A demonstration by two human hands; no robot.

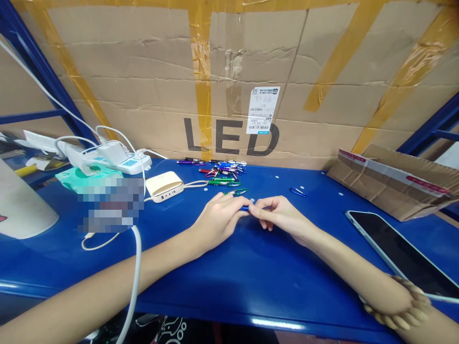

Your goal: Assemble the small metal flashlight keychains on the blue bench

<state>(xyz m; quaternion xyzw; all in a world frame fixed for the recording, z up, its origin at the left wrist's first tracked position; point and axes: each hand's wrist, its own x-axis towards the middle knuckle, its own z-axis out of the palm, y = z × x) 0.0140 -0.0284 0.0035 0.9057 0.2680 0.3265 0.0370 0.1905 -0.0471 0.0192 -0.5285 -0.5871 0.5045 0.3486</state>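
Both my hands meet at the middle of a blue table [251, 272]. My left hand [218, 217] and my right hand [278, 215] are closed in a pinch on one small blue pen-like keychain item [245, 208], of which only a short bit shows between the fingers. Just behind my left hand lies a green carabiner clip [237, 192]. A pile of several coloured small keychain pens with clips [220, 172] lies farther back. A lone blue carabiner clip [297, 192] lies behind and to the right of my right hand. A beaded bracelet [398, 306] sits on my right wrist.
A big cardboard sheet marked LED [233, 86] closes off the back. A white power bank [164, 186], power strip with cables [118, 160] and green tissue pack [84, 177] lie at left. A dark tablet [401, 253] and a folded cardboard box [394, 181] lie at right.
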